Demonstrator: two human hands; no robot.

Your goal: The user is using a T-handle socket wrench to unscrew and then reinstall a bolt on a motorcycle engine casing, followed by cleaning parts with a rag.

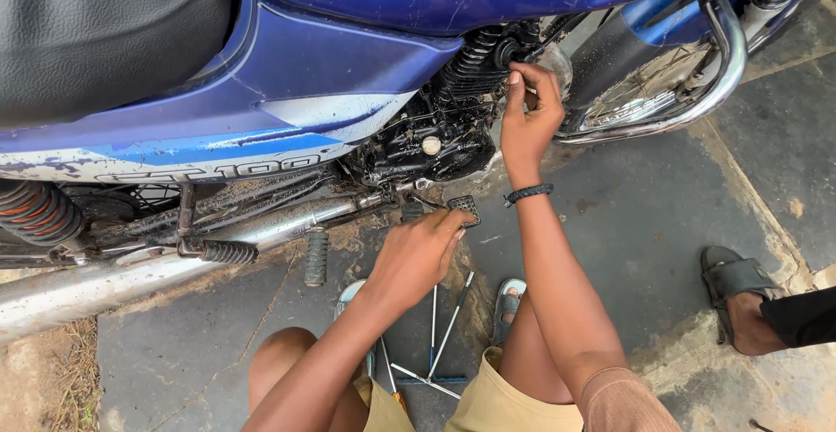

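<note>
Person squats beside a blue motorcycle (331, 57) on a dark paved floor (662, 214), hands well apart: right hand (531, 114) raised to the oily black engine (435, 136), fingertips pinched on a small part by the cylinder fins, which part cannot be told. Left hand (418, 253) lower, fingers curled over the foot pedal (464, 208) under the engine, just above the exhaust pipe (261, 227). Several long tools (440, 336) lie on the floor between the person's knees; another person's sandalled foot (740, 297) rests near the floor's right edge.
</note>
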